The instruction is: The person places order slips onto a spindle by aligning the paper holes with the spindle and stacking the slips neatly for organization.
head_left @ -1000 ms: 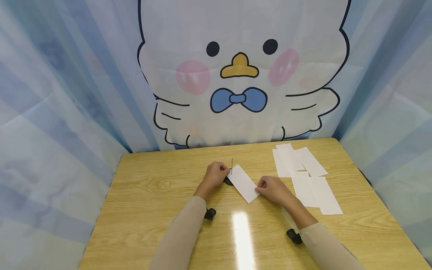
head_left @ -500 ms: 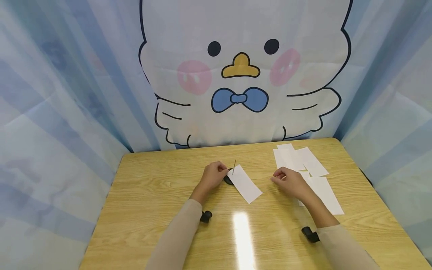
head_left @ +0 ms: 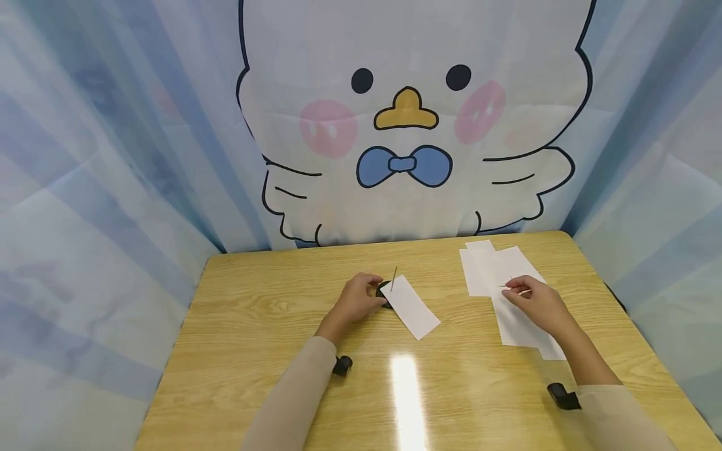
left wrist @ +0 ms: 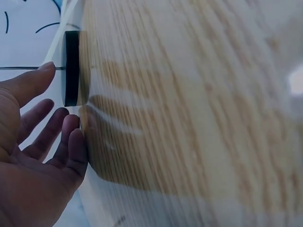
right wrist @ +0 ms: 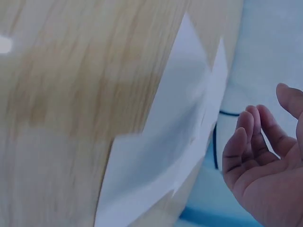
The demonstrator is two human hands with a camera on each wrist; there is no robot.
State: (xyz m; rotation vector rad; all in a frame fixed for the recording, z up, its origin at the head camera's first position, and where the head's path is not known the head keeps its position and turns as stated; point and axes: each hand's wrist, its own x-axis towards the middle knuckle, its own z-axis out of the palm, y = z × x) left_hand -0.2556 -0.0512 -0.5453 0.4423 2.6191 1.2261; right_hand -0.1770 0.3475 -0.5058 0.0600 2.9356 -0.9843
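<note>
A paper spike stands near the table's middle, with a round black base (head_left: pixel 380 292) and a thin upright rod (head_left: pixel 394 279). One white paper slip (head_left: pixel 414 313) is stuck on the rod by its corner and slants down to the right. My left hand (head_left: pixel 356 297) is beside the base, thumb and fingers spread around its left side. In the left wrist view the thumb tip overlaps the rod just above the base (left wrist: pixel 71 71), with the fingers loosely bent below. Over the overlapping white papers (head_left: pixel 516 319) on the right is my right hand (head_left: pixel 534 304), thumb apart from the fingers, holding nothing.
The wooden table (head_left: pixel 271 326) ends at a curtain (head_left: pixel 338 207) with a cartoon bird print behind it. More curtain hangs at both sides. Black wrist cameras (head_left: pixel 342 366) stick out from both forearms.
The right hand has let go of the slip's lower end and moved right, over the loose papers. The left hand has released the slip's upper corner and lowered slightly beside the base.
</note>
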